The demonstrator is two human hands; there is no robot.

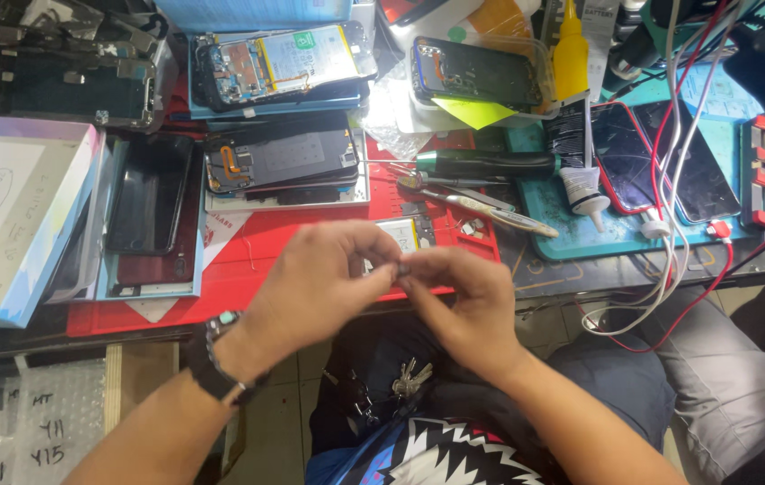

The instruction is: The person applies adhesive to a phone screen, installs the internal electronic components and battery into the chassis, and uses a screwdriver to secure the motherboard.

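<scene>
Left hand: we are pinching a tiny grey part (403, 267) with our left hand (324, 283), fingers curled shut on it.
Right hand: our right hand (463, 301) is gripping the same part, fingertips meeting.
Part: it is hovering over the red mat (248, 269), at the bench edge.
Nearby: tweezers (481, 205) are lying beyond.

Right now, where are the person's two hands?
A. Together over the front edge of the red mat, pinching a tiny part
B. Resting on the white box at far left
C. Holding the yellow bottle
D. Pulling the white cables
A: the left hand and right hand meet fingertip to fingertip over the red mat, pinching a small part too tiny to identify.
</scene>
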